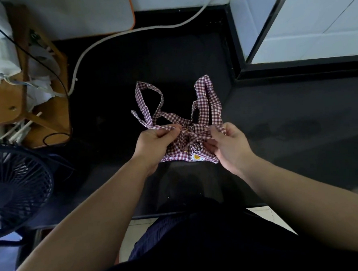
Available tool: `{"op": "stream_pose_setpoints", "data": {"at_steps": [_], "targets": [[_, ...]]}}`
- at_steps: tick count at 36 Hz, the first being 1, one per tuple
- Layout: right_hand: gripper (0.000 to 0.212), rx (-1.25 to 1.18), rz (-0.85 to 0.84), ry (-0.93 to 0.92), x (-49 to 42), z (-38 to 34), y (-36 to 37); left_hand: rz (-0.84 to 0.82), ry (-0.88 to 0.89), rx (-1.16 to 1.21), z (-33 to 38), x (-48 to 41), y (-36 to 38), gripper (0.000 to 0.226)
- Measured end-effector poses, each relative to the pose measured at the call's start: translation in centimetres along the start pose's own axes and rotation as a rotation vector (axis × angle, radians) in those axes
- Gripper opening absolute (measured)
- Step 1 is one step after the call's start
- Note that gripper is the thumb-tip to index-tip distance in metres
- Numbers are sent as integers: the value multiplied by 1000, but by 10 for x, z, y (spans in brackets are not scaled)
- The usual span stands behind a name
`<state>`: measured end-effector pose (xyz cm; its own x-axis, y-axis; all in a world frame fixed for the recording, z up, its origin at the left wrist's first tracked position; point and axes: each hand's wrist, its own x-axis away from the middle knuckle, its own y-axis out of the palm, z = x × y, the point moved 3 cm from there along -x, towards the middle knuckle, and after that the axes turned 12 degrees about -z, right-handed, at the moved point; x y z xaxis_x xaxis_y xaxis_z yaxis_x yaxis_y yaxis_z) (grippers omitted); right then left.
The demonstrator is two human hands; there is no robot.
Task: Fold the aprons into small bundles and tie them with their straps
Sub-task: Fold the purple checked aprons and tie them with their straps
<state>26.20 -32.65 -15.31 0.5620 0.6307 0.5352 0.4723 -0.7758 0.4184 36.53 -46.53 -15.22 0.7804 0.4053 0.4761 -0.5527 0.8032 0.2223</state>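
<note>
A black counter (287, 112) lies under the apron and spreads out on every side of it. Far left of the apron, nearer to me, stands a dark fan (15, 187). Left of the apron and farther back is a wooden rack (4, 104). It holds crumpled white material, paper or cloth, I cannot tell which, and some thin white sticks. A white hose (146, 28) curves across behind the apron.

The apron (181, 154), in red-and-white check, sits on the counter in front of me, folded into a small bundle. Its straps (205, 91) cross over the top of the bundle. Their loose ends loop out behind it, one to the left, one to the right.

My left hand (153, 143) is at the apron's left edge, thumb and fingers pinching one strap. My right hand (229, 147) is at its right edge, pinching the other. A small daisy patch (196, 157) shows on the apron's near edge, between my hands.

I judge that I am drawing the knot tight. To do it well, I should pull both ends outward evenly and low, so the crossing stays centred on the apron. The folds should not spring open or slide. I should also tighten gradually, so the bundle is not dragged sideways.
</note>
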Motion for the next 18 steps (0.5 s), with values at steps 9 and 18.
{"op": "stream_pose_setpoints", "data": {"at_steps": [9,18], "targets": [[11,496,44,-42,-1,5,-3,74,48,-103,-3,0,1,8],[36,1280,-248,63,-9,-11,11,84,60,-66,-3,2,3,9]]}}
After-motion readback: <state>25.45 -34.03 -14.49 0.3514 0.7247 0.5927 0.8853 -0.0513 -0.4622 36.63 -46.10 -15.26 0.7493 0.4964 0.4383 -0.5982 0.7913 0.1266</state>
